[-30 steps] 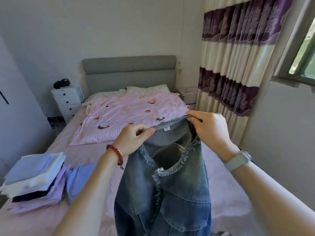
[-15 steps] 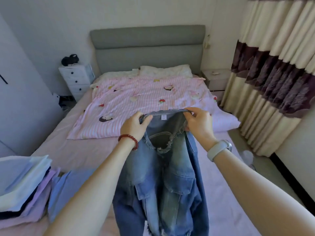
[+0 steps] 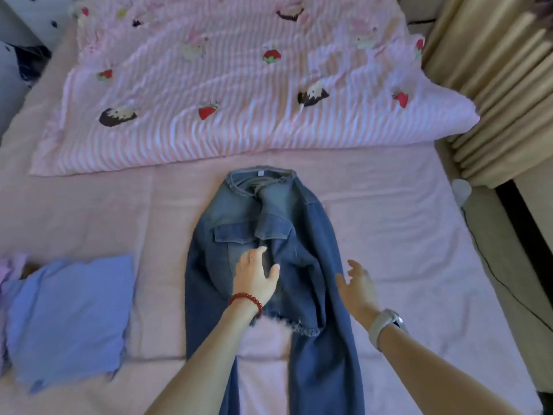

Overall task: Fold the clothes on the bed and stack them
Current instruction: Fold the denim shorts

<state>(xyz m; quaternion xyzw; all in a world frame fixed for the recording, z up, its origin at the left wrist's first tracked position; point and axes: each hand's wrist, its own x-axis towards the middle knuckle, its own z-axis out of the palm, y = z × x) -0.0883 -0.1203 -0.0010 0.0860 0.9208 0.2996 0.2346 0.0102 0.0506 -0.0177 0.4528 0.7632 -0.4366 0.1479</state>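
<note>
While denim jacket [image 3: 269,235] flat mid-bed [image 3: 389,223], left hand [image 3: 254,278], right hand [image 3: 357,287]: grip released.

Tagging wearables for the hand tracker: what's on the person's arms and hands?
Both forearms are bare, no sleeves or gloves. The left hand has a red beaded bracelet at the wrist. The right hand has a pale grey wristwatch with a smooth band. No rings are visible on the fingers.

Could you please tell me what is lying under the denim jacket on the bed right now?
The denim jacket lies flat on the pink sheet, which shows all around it. The left hand is over its front. Anything directly beneath the denim is covered and cannot be seen.
</note>
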